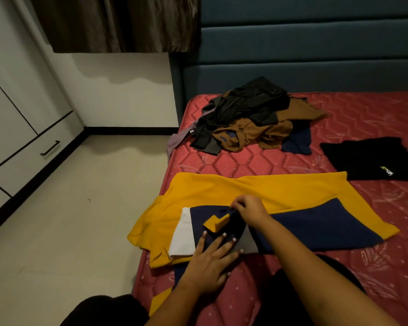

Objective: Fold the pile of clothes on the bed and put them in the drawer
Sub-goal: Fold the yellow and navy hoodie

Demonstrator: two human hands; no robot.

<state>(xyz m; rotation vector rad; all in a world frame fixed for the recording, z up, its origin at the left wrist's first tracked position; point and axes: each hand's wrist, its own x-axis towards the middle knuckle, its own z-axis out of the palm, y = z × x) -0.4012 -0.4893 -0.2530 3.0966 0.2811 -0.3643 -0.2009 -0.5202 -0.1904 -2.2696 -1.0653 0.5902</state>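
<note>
The left hand lies flat, palm down, on the yellow and navy shirt. Its fingers are straight and spread, pressing the navy cloth just below the small yellow collar flap. The left forearm comes in from 7 o'clock. The right forearm crosses from 5 o'clock, and the right hand sits at 1 o'clock of the left. Its fingers are curled and pinch a fold of navy cloth beside the collar, though the knuckles hide exactly where thumb and finger meet.

The shirt is spread across the near part of the bed, with one yellow side drooping over the mattress edge at 9 o'clock. A white panel shows beside the left hand's fingers. Another strip of yellow and navy shows under the left forearm at 7 o'clock, mostly covered.

The pile of clothes sits unfolded at 12 o'clock, near the headboard. It holds black, brown, navy and pale purple pieces, the purple one hanging off the bed edge. A folded black garment lies at 2 o'clock, cut off by the frame's edge, its small logo too blurred to read. The drawer, with a dark handle, is closed at 9 o'clock across the floor.
</note>
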